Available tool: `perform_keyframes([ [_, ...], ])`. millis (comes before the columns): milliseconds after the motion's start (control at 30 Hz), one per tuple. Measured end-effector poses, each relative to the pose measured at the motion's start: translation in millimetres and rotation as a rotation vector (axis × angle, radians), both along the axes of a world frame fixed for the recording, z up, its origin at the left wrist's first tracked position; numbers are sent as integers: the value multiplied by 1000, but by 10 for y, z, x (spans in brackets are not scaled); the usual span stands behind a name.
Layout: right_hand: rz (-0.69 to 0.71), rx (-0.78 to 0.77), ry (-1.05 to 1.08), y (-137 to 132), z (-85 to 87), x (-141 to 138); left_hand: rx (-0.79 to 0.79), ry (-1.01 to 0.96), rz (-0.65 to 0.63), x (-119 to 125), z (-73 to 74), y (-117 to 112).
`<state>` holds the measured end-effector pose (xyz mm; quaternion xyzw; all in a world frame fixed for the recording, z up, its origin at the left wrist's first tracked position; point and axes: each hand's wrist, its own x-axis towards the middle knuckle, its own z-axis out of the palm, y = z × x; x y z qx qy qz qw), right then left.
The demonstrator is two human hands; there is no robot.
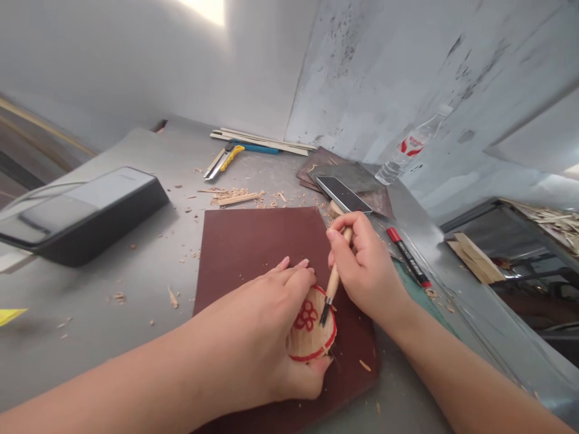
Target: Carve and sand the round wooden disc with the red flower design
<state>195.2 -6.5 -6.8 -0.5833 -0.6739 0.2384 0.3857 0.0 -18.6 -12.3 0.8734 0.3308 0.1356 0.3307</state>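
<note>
Left hand (275, 319) held a round wooden piece (312, 339), while right hand (366, 265) kept a carving tool (335, 278) at its face.
The piece was over the near right part of a dark red mat (257, 235) on the bench (136, 325); the left fingers were curved around it, thumb at its near edge. The right fingers were closed on the wooden handle, and the metal tip pointed just beside the red flower drawing. One marker (409, 258) lay between the mat and the bench's right edge.
</note>
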Motion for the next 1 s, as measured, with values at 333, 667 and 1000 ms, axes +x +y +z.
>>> perform_keyframes([
  [333, 291, -16, 79, 198, 25, -108, 0, -7, -13, -13, 14, 6],
  [667, 131, 4, -36, 49, 154, 9, -13, 9, -25, -17, 28, 15],
  [1000, 489, -151, -451, 223, 799, 294, 71, -38, -61, -40, -26, 8],
])
